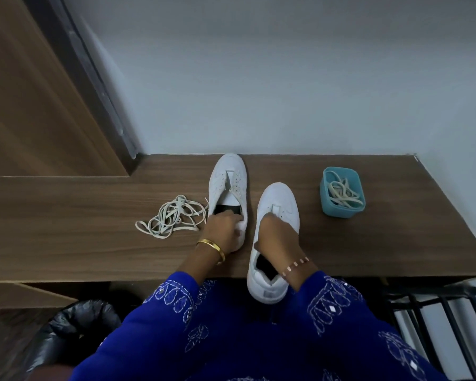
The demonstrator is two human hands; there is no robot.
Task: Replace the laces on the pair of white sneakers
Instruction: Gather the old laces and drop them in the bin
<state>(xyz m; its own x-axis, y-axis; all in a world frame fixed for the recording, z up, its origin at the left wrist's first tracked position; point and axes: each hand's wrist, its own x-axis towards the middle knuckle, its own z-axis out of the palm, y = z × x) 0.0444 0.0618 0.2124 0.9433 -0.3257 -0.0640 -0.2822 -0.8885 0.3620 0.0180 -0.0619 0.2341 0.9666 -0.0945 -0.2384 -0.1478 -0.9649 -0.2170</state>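
Both white sneakers sat stripped of laces on the wooden desk, so the removal half of the job looked finished. The left sneaker stood farther back toward the wall, its eyelet rows bare and its tongue showing, though one thin pale strand seemed to trail along the inner eyelets and I could not tell what it was. The right sneaker lay just beside it on the side away from the door panel, pulled nearer the person so that its heel overhung the desk's front edge. The left hand gripped the left sneaker at its collar, fingers curled over the rim and into the opening. The right hand lay over the right sneaker's throat, fingers bent down into the shoe; it appeared to hold the upper, but the fingertips were hidden inside, so exactly what they held was unclear. The loose pile of laces lay on the desk just beyond the left sneaker's outer side, touching or nearly touching it, likely the old pair. On the far side of the right sneaker, well apart from it, the teal container held another coil of laces, probably the fresh set, untouched. By my reading, threading had not begun on either shoe, and the whole relacing remained.
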